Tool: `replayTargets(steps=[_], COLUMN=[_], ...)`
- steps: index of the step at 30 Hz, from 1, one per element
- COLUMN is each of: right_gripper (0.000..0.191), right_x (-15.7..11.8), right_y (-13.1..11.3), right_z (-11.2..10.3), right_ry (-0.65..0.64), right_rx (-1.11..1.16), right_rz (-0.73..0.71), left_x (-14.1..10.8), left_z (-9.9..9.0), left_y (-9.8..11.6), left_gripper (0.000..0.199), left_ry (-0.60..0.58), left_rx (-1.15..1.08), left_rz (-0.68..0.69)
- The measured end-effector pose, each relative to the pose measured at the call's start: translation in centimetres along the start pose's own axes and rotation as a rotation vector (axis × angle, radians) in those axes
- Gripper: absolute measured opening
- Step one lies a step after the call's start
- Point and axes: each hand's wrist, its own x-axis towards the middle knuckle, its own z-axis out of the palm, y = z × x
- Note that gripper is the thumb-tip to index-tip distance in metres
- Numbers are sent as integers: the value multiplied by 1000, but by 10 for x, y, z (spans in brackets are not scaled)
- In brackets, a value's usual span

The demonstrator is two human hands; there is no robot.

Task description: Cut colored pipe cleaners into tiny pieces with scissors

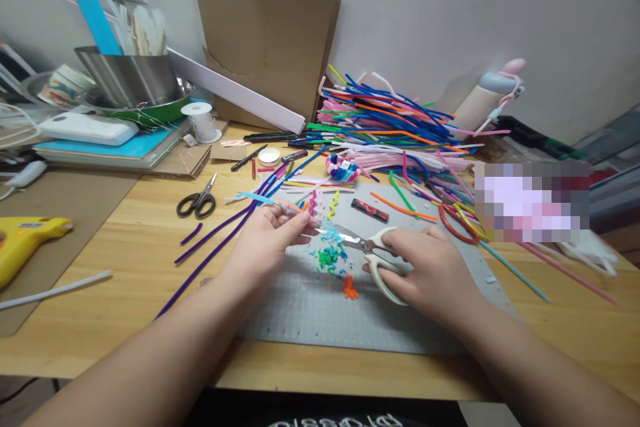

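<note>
My left hand (270,233) pinches a light blue pipe cleaner (256,198), one end sticking out past the fingers to the left. In my right hand (433,270) are white-handled scissors (371,245), fingers through the loops, blades pointing left near the pinched pipe cleaner. Whether the blades touch it I cannot tell. Light blue fluff clippings (330,233) lie around the blade tips. Below them are green clippings (330,259) and a small orange pile (351,287) on the grey cutting mat (300,320). Pink and yellow curled bits sit just beyond.
Black scissors (197,200) and purple pipe cleaners (215,250) lie left of the mat. A yellow glue gun (30,243) rests at far left. Behind are a heap of coloured pipe cleaners (395,120), a cardboard sheet (265,40) and a spool (200,123). A bottle (483,100) leans at right.
</note>
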Motion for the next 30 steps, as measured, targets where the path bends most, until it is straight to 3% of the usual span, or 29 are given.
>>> replayTargets(steps=[9,30], right_gripper=[12,23], right_x=[0,-3], right_y=[-2,-1], right_z=[0,0], right_ry=[8,-37], right_rx=[17,-26], right_rz=[-7,-14], left_x=[0,0], left_z=[-1,-2], left_y=[0,-1], left_gripper=[23,26], left_ry=[-34,16], left_rx=[-78,-2], left_rz=[-125,-68])
